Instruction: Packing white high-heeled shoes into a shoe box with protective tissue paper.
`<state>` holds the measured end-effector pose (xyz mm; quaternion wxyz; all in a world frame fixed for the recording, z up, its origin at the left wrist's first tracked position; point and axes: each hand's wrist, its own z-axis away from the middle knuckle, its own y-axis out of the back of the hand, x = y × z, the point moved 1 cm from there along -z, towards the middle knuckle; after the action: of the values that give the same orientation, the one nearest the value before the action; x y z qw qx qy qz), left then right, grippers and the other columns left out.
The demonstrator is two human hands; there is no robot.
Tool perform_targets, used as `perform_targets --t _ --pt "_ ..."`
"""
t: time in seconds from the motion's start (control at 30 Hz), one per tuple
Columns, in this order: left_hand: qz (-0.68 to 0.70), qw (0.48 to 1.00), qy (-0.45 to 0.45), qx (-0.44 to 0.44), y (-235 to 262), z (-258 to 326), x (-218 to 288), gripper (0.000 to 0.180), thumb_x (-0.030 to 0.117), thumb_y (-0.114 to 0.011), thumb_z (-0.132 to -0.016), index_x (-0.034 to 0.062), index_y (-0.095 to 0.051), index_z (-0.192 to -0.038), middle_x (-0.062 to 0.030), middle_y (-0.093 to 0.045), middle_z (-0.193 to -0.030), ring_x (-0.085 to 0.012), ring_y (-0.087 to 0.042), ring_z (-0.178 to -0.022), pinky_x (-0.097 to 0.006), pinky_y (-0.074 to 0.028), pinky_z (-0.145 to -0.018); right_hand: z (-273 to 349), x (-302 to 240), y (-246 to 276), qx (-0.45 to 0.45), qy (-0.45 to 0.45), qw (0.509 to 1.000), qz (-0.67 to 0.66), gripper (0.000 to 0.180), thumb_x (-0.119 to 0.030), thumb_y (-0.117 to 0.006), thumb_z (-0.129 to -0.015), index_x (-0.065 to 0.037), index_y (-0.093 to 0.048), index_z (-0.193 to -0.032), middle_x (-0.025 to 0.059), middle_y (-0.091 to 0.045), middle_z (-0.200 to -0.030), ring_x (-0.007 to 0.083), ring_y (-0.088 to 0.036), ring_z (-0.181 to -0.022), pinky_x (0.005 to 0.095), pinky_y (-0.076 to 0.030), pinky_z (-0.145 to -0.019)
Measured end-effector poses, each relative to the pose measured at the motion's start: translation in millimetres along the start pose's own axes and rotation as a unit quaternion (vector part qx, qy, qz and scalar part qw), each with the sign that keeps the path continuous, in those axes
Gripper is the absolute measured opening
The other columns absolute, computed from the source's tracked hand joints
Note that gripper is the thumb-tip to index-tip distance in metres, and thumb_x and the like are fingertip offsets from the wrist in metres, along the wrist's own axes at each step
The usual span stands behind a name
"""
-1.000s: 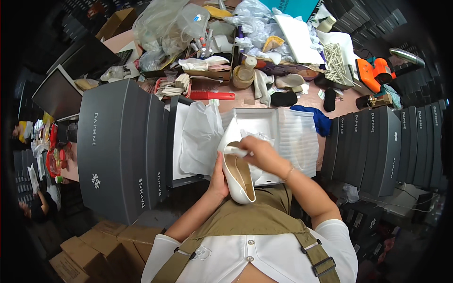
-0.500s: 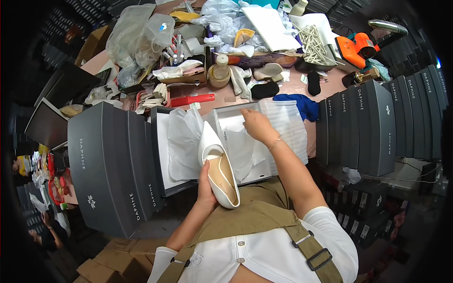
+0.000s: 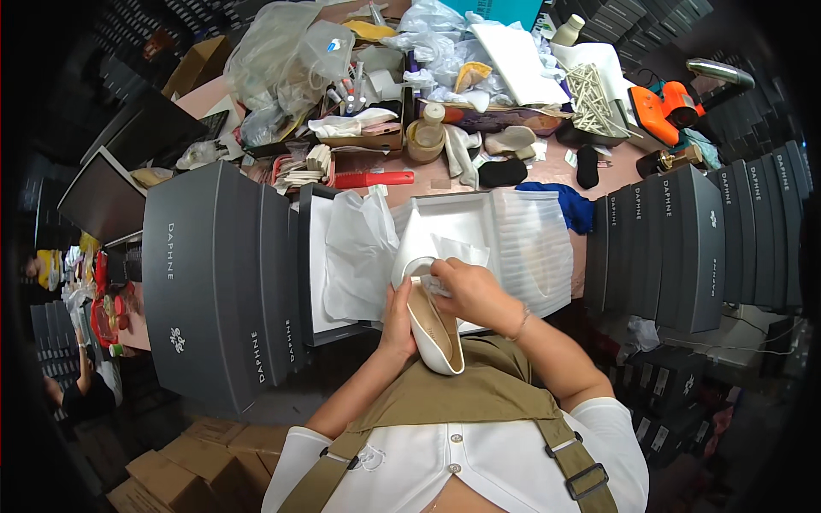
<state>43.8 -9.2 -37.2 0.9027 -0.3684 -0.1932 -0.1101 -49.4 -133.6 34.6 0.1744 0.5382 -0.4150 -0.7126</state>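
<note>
A white pointed-toe pump (image 3: 414,241) with a beige insole rests toe-forward in front of me, its heel against my apron. My left hand (image 3: 398,325) grips it by the left side of the opening. Fingers bunched, my right hand (image 3: 470,295) reaches into the shoe's opening near the toe, with a bit of crumpled white tissue paper (image 3: 436,286) under them; the fingertips are partly hidden. Behind the shoe lies an open shoe box (image 3: 453,205) with white inside. Loose tissue paper (image 3: 355,244) covers the box part on the left, and wavy translucent wrapping (image 3: 534,252) lies on the right.
Dark grey shoe boxes (image 3: 192,282) stand on my left, and more boxes (image 3: 676,248) on my right. Across the pink table are a red tool (image 3: 372,179), a glass jar (image 3: 426,137), black socks (image 3: 503,173), a blue cloth (image 3: 564,205) and a tray of white sticks (image 3: 590,103).
My right hand has come from the box's far edge back to the shoe's opening, now with white paper at the fingers. The view has shifted, so the scene sits farther right.
</note>
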Motion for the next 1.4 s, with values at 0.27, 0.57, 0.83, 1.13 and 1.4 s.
perform_targets --t 0.27,0.57,0.83,1.13,1.4 --pt "-0.051 0.996 -0.051 -0.046 -7.5 11.6 -11.0 0.039 0.024 -0.051 -0.097 0.0095 -0.033 -0.129 -0.0094 -0.048 -0.122 -0.0190 -0.052 -0.111 -0.035 -0.047 -0.092 13.8 2.2 -30.5 0.043 0.015 0.999 -0.017 0.040 -0.012 -0.069 -0.072 -0.006 -0.054 -0.109 0.0127 -0.059 -0.090 0.0318 -0.062 -0.074 0.0388 -0.051 -0.061" --pt "-0.085 0.986 -0.069 -0.122 -21.9 19.7 -9.4 0.064 0.015 -0.046 -0.096 0.0149 -0.006 -0.147 -0.0137 -0.041 -0.131 -0.0235 -0.049 -0.116 -0.038 -0.047 -0.093 11.2 20.2 -13.3 0.154 -0.101 0.973 -0.138 0.088 -0.014 -0.079 -0.065 -0.002 -0.033 -0.139 0.0270 -0.053 -0.119 0.0421 -0.054 -0.108 0.0415 -0.046 -0.090" --pt "-0.145 0.974 -0.097 -0.144 -30.3 21.5 -2.3 0.077 0.016 -0.054 -0.094 0.0083 0.000 -0.148 -0.0132 -0.033 -0.140 -0.0213 -0.040 -0.125 -0.032 -0.038 -0.101 -16.1 47.9 -20.3 0.238 -0.088 0.962 -0.101 0.065 -0.002 -0.064 -0.067 -0.001 -0.043 -0.129 0.0236 -0.062 -0.101 0.0402 -0.060 -0.096 0.0403 -0.049 -0.084" --pt "-0.221 0.932 -0.230 -0.173 -10.1 16.1 53.8 0.068 0.001 -0.041 -0.083 -0.0006 -0.018 -0.148 -0.0140 -0.038 -0.143 -0.0192 -0.040 -0.130 -0.030 -0.032 -0.106 19.5 6.8 -1.3 0.133 -0.136 0.889 -0.417 0.093 -0.024 -0.078 -0.078 -0.005 -0.019 -0.147 0.0177 -0.049 -0.125 0.0248 -0.058 -0.103 0.0324 -0.053 -0.076" --pt "-0.324 0.893 -0.188 -0.250 -26.2 18.2 64.9 0.065 0.005 -0.041 -0.084 -0.0018 -0.023 -0.147 -0.0151 -0.037 -0.145 -0.0187 -0.039 -0.130 -0.029 -0.030 -0.107 44.5 -5.1 -31.5 0.019 -0.091 0.837 -0.539 0.058 -0.022 -0.069 -0.086 0.002 -0.041 -0.131 0.0108 -0.058 -0.116 0.0167 -0.061 -0.099 0.0297 -0.050 -0.080"
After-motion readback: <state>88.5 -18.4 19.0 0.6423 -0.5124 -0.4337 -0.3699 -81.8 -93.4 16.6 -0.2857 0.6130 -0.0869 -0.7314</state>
